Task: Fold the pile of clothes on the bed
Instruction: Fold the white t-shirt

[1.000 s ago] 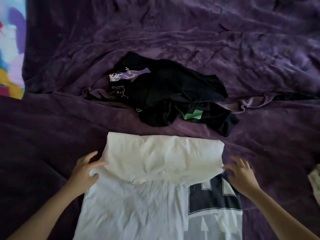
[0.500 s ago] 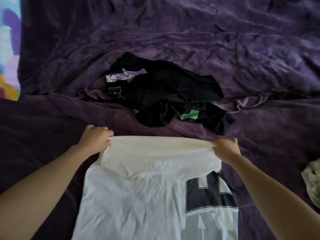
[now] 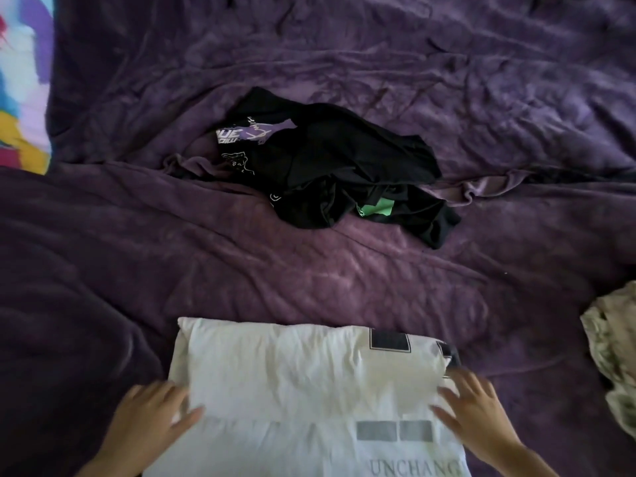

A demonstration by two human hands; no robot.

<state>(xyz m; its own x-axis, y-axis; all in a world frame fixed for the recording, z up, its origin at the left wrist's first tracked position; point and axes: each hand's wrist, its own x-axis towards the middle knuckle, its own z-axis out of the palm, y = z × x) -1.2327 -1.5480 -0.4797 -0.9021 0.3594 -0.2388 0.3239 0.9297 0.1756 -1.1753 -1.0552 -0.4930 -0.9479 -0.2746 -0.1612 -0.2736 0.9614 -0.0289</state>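
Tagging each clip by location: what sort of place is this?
Most likely a bedroom: a bed under a rumpled purple blanket, a heap of black clothes on it, and a half-folded white T-shirt.

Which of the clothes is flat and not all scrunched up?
The white T-shirt with the left hand and right hand on it. The black clothes farther up lie heaped; the patterned cloth at right is bunched.

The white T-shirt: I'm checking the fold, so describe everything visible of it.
The white T-shirt, seemingly thin creased cotton, carries black and grey block prints and grey lettering cut off by the frame. It lies flat, folded over on itself, on the purple blanket at the bottom of the view. The left hand rests flat on its left side, the right hand on its right.
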